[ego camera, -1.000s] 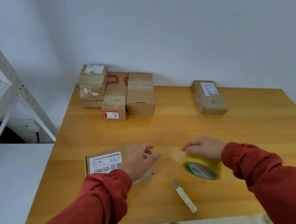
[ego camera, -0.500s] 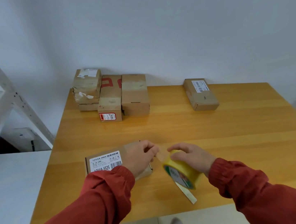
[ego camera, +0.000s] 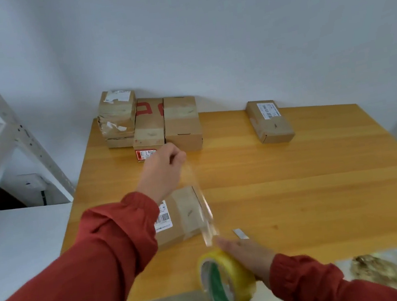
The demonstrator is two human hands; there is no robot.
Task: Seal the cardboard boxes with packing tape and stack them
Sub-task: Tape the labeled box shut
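My left hand (ego camera: 163, 171) is raised over the table, pinching the free end of a clear tape strip (ego camera: 204, 210). The strip runs down to a yellow tape roll (ego camera: 226, 283), which my right hand (ego camera: 247, 253) grips at the table's near edge. Under the stretched strip lies a flat cardboard box (ego camera: 179, 216) with a white barcode label, partly hidden by my left sleeve. Three cardboard boxes (ego camera: 150, 126) stand together at the back left. Another box (ego camera: 269, 122) lies alone at the back right.
A utility knife (ego camera: 240, 233) lies on the wooden table (ego camera: 310, 186) just beyond my right hand. A white metal shelf frame (ego camera: 4, 120) stands to the left. The wall rises right behind the boxes. The floor shows below the near edge.
My left hand has lifted up and away, drawing a long strip off the roll. My right hand has pulled the roll back toward the near edge.
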